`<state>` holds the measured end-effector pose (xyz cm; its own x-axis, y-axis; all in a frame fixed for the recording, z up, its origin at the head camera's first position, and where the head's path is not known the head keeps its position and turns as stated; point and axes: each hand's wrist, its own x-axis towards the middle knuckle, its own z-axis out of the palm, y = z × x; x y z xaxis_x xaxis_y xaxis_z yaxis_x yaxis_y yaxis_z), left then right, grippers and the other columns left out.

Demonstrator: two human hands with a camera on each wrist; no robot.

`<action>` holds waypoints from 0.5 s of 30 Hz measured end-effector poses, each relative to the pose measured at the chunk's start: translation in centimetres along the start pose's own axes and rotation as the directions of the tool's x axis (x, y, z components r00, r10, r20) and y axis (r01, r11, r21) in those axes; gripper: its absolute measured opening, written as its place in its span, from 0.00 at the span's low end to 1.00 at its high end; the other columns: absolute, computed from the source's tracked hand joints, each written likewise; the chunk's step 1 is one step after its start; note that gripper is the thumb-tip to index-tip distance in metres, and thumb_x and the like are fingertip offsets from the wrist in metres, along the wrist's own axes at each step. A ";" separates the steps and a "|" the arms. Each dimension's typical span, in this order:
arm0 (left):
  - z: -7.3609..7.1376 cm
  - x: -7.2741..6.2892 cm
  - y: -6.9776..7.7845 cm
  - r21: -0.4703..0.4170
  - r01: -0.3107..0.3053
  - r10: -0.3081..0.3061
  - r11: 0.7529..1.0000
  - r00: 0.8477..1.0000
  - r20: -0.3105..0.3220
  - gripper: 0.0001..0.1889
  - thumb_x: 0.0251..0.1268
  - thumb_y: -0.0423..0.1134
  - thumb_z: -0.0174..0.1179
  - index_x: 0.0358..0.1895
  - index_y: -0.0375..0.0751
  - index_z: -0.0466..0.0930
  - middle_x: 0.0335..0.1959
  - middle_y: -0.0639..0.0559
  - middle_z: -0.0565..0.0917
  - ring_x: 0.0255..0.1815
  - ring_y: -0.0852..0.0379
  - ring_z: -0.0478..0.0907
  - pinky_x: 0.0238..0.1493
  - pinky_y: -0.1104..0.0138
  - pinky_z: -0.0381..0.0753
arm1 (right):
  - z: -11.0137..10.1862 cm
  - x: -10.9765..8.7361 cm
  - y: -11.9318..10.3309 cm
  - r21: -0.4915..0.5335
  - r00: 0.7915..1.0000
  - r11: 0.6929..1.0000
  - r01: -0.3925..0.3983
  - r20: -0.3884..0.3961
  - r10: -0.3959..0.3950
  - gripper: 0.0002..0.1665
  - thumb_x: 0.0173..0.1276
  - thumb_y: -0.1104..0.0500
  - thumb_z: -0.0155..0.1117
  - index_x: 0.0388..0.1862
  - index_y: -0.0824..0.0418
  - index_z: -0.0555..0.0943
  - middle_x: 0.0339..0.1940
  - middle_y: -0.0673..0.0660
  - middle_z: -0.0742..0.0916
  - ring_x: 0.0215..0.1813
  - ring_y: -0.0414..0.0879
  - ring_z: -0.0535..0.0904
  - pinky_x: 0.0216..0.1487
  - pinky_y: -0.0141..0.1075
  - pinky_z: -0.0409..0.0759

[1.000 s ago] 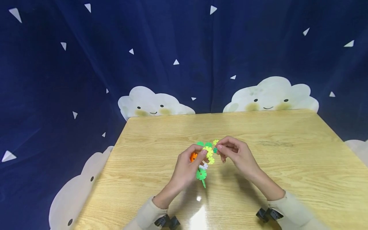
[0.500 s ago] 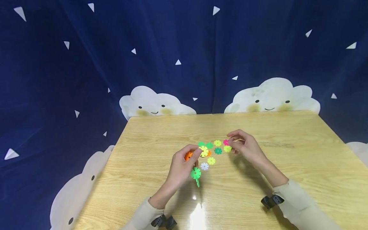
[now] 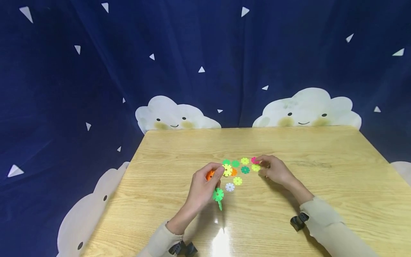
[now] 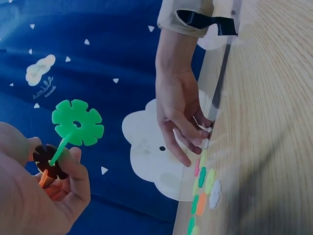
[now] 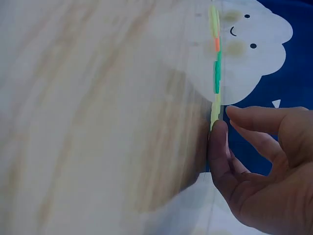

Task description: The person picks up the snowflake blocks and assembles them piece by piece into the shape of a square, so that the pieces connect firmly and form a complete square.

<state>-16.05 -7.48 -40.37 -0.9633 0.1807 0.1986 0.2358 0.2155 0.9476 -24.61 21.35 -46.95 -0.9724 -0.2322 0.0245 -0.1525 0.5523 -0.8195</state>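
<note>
My left hand (image 3: 200,189) grips several joined snowflake discs: a yellow disc (image 3: 227,170) at the fingertips, an orange disc (image 3: 210,175) within the grasp and a green disc (image 3: 218,194) hanging below. The left wrist view shows the green disc standing off a dark disc (image 4: 45,155) that the fingers hold. My right hand (image 3: 279,171) is low at the right end of the loose discs, thumb and fingers apart. Its fingertips are right by a pink disc (image 3: 254,160) and a yellow-green disc (image 3: 255,167), with nothing seen pinched between them.
More discs lie on the wooden table (image 3: 173,150) between the hands, among them a teal disc (image 3: 245,170), a yellow disc (image 3: 237,181) and a white disc (image 3: 229,187). A dark blue curtain (image 3: 179,78) with printed clouds hangs behind the table.
My right hand has moved away from the left hand to the right, then lower toward the table, exposing the pink and yellow-green discs. My left hand has shifted slightly left with its joined discs.
</note>
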 end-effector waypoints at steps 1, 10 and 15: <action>0.0 0.0 0.0 0.003 -0.002 0.002 1.000 1.000 -0.004 0.15 0.79 0.49 0.59 0.51 0.40 0.86 0.19 0.52 0.76 0.22 0.60 0.73 0.33 0.71 0.74 | 0.0 0.1 0.2 -0.018 1.000 1.000 0.013 0.002 -0.013 0.26 0.62 0.75 0.67 0.61 0.69 0.82 0.55 0.72 0.82 0.44 0.58 0.82 0.28 0.37 0.84; 0.4 0.1 0.1 -0.004 -0.023 0.023 1.000 1.000 -0.011 0.13 0.79 0.46 0.60 0.49 0.41 0.87 0.19 0.51 0.75 0.23 0.60 0.72 0.34 0.71 0.72 | 0.1 0.7 0.5 -0.133 0.996 0.988 0.077 0.061 -0.070 0.23 0.62 0.75 0.67 0.58 0.71 0.84 0.45 0.71 0.79 0.27 0.46 0.79 0.24 0.34 0.82; 0.7 0.2 0.2 0.004 -0.021 0.021 1.000 1.000 -0.005 0.12 0.79 0.47 0.60 0.48 0.42 0.87 0.19 0.52 0.75 0.23 0.60 0.72 0.33 0.71 0.72 | 0.1 0.8 0.4 -0.229 0.996 0.970 0.079 0.048 -0.070 0.17 0.58 0.74 0.72 0.48 0.67 0.87 0.41 0.63 0.83 0.42 0.53 0.78 0.41 0.42 0.80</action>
<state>-16.10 -6.75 -40.36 -0.9587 0.1808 0.2198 0.2566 0.2151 0.9423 -25.37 21.27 -47.33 -0.9498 -0.3083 0.0538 -0.2650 0.7008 -0.6623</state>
